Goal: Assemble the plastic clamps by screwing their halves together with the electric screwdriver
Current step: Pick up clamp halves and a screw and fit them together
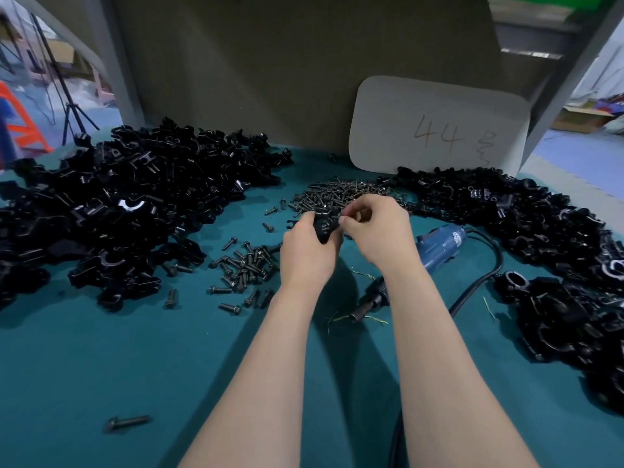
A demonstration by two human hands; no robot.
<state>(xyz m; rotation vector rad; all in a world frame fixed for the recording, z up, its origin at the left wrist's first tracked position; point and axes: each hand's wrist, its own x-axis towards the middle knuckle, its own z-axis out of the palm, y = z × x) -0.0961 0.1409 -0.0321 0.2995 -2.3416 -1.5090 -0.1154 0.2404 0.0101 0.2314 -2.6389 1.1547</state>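
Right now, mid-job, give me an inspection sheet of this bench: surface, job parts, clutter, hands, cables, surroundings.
Surface: teal cloth covers the table.
Job's things: left clamp pile and right clamp pile; screws heaped centre; blue electric screwdriver lying unheld.
Clutter: stray screw near the front; yellowish threads.
Hands: left hand holds a clamp piece; right hand pinches its top.
Cables: black cord loops from the screwdriver.
Surroundings: card marked 44 leaning behind; tripod far left.
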